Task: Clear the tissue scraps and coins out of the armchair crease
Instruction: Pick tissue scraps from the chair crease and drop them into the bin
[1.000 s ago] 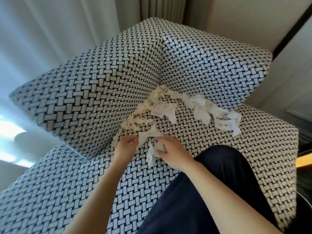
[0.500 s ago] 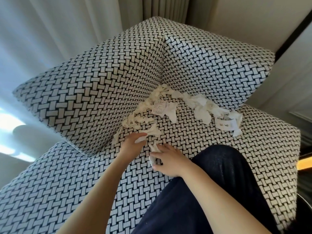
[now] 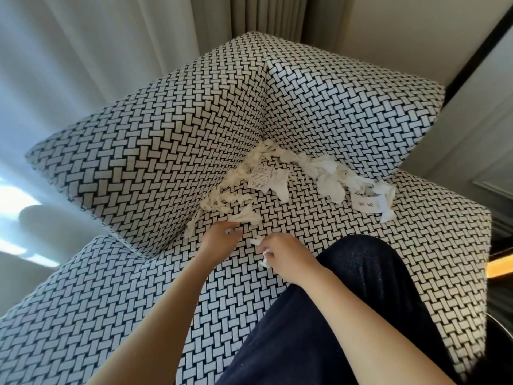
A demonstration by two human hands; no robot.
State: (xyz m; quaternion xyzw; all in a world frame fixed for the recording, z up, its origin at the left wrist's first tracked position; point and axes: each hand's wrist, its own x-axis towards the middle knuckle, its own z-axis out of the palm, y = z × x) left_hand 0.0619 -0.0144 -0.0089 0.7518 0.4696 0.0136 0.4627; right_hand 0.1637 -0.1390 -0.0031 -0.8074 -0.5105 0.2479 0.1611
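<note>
- Left hand (image 3: 219, 240) lay fingers-down on the armchair seat (image 3: 388, 259), tips just below a loose scrap (image 3: 249, 216); I couldn't tell whether it gripped anything.
- Right hand (image 3: 288, 257) was curled round a crumpled tissue wad (image 3: 265, 256).
- Tissue scraps (image 3: 327, 176) lined the crease under the back cushions, with a printed slip (image 3: 367, 205) among them.
</note>
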